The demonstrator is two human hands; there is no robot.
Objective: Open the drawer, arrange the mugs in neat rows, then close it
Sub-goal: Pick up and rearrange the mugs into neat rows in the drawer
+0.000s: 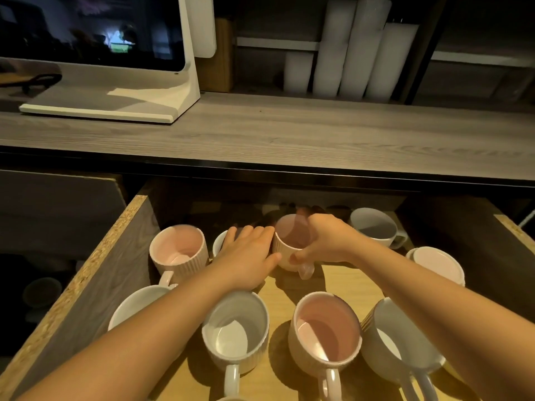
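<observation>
Between your left hand (249, 253) and right hand (321, 241), far back in the open drawer (121, 250), stands the pink mug (289, 244); the right hand grips it (handle toward you), while the left lies straight-fingered just beside it

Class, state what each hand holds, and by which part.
The right hand grips the pink mug by its rim and side, not the handle. The left hand lies flat, gripping nothing.
</observation>
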